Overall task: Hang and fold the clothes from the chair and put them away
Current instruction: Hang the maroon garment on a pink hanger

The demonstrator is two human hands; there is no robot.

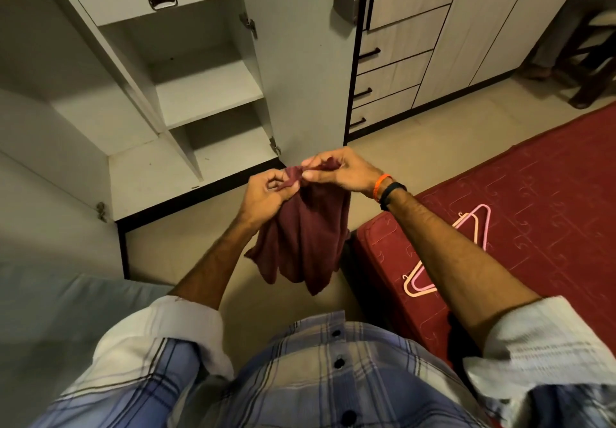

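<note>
A dark maroon garment [305,241] hangs bunched in front of me, above the floor. My left hand [266,196] grips its top edge on the left side. My right hand [336,169] pinches the same edge a little higher and to the right, so the two hands sit close together. The cloth falls loosely below them. Pink plastic hangers [480,227] lie on the red bed cover to my right, partly hidden under my right forearm.
An open white wardrobe [206,94] with bare shelves stands ahead on the left, its door [300,61] swung out. More cupboard drawers [390,71] line the wall on the right. The red-covered bed [550,201] fills the right side. A dark chair leg [586,91] shows far right.
</note>
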